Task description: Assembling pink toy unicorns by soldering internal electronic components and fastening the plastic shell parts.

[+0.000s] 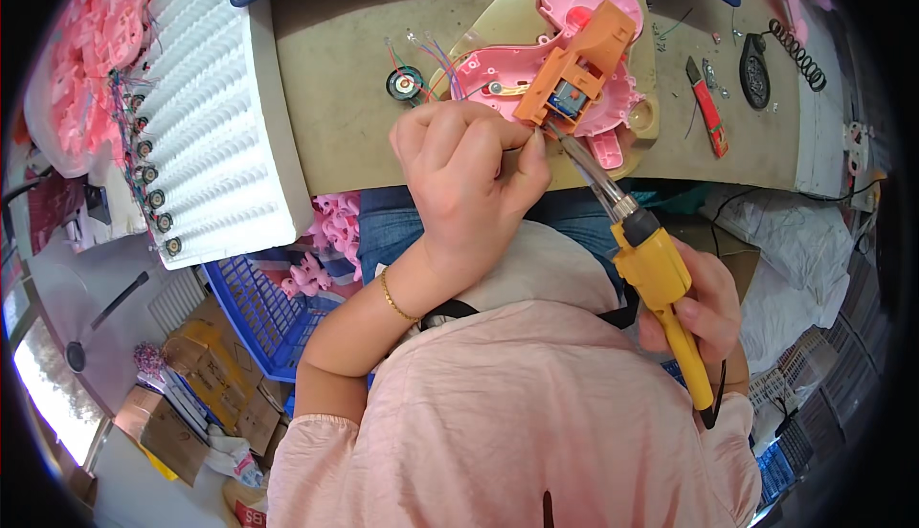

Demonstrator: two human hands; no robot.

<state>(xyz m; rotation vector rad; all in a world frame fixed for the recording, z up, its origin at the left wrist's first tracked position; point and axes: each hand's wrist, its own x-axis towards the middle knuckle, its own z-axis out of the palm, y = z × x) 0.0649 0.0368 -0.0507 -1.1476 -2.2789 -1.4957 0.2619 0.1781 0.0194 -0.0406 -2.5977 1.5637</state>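
My right hand (704, 303) is wrapped round the yellow handle of a soldering iron (656, 265). The iron's metal tip points up and left, to the lower edge of an orange plastic housing (598, 44). My left hand (469, 169) is closed in a pinch at that same edge, close to the tip; what its fingertips hold is too small to make out. The housing rests on a pink plastic toy shell (498, 59), which lies in a tan fixture (649, 78). Beside my left knuckles lies a small round speaker (406, 84), with thin coloured wires (440, 54) near it.
A white ridged foam tray (215, 116) stands at the left, with several small speakers (156, 199) along its side. Pink parts (105, 21) are heaped beyond it. On the right lie a red utility knife (708, 112) and a black oval object (754, 73) with a coiled cord.
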